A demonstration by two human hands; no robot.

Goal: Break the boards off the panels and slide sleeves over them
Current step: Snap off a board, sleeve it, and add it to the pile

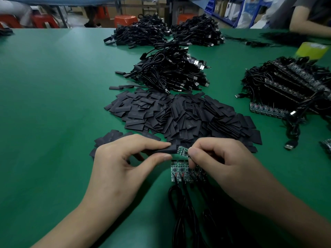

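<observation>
Two hands close together above panel (179, 171): left hand (114, 169) pinches sleeve (165, 150) between thumb and forefinger, right hand (220, 163) pinches board (182, 151). Board long axis runs left-right, in line with sleeve, left end at its mouth. Next probably: push leftward.

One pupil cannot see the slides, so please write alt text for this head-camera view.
The left hand pinches a black sleeve while the right hand holds a small green board at its mouth, above a green table. A panel of boards lies under them; sleeves and cables are heaped beyond.
</observation>
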